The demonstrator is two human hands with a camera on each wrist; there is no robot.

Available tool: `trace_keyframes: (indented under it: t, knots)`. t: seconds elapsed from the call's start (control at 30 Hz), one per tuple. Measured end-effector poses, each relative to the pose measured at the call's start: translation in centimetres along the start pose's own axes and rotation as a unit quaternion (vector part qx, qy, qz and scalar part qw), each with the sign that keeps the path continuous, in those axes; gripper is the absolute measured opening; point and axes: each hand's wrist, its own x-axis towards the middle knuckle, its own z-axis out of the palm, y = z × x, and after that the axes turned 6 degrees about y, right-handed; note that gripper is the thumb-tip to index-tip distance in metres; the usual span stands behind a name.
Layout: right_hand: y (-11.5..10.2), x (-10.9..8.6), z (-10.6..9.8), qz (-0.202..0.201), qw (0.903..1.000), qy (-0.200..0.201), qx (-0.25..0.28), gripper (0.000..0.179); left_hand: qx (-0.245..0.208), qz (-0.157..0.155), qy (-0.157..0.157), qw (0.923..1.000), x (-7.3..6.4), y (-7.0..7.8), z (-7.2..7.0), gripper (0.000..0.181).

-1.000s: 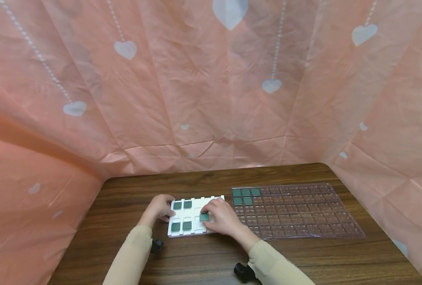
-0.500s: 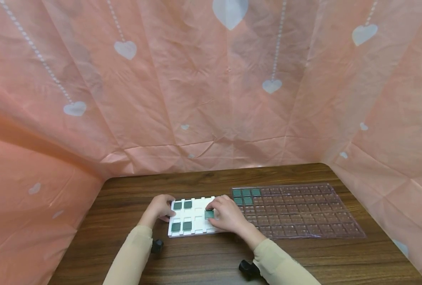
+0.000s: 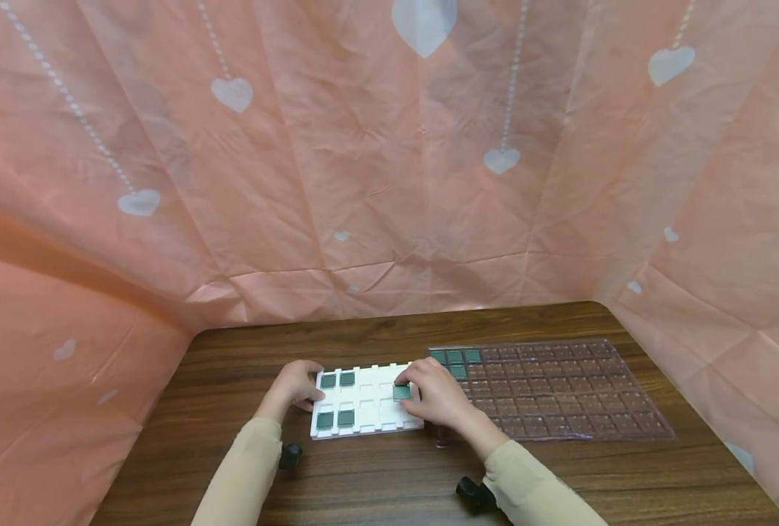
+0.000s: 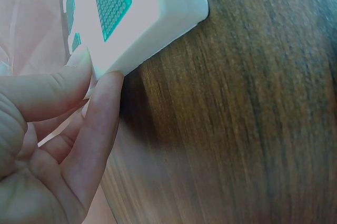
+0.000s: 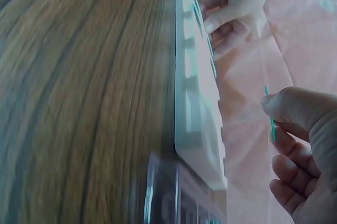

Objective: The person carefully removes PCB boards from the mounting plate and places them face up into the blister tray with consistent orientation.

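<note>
My right hand (image 3: 437, 392) pinches a small green perforated circuit board (image 3: 401, 393) by its edges, raised above the right part of a white slotted tray (image 3: 371, 413). In the right wrist view that circuit board (image 5: 270, 113) appears edge-on between thumb and fingers, apart from the tray. My left hand (image 3: 295, 383) grips the tray's left end, thumb on the top edge and fingers against the side wall, as the left wrist view shows. Several green boards (image 3: 346, 418) lie in the tray's left slots, in a front and a back row.
To the right lies a clear plastic tray (image 3: 547, 387) with rows of square pockets; several green boards (image 3: 454, 356) sit in its back left corner. Both trays stand on a brown wooden table (image 3: 363, 482). A pink curtain (image 3: 389, 183) with hearts hangs behind and at the sides.
My right hand has moved steadily to the right with the pinched circuit board, from the middle of the white tray to its right part. My left hand stays on the tray's left end.
</note>
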Motion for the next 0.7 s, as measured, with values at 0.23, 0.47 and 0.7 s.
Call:
trace_keyframes:
  t: [0.23, 0.47, 0.7]
  knots:
    - [1.1, -0.6, -1.0, 0.004, 1.0000, 0.000, -0.005, 0.027, 0.005, 0.005, -0.002, 1.0000, 0.1, -0.1, 0.0, 0.057]
    - [2.1, -1.0, -2.1, 0.007, 1.0000, 0.000, -0.004, 0.026, 0.003, 0.005, -0.002, 1.0000, 0.1, -0.2, 0.1, 0.058]
    - [3.3, -1.4, -3.2, 0.008, 0.9999, 0.006, 0.005, 0.024, 0.003, 0.003, 0.000, 1.0000, 0.1, -0.2, 0.1, 0.058]
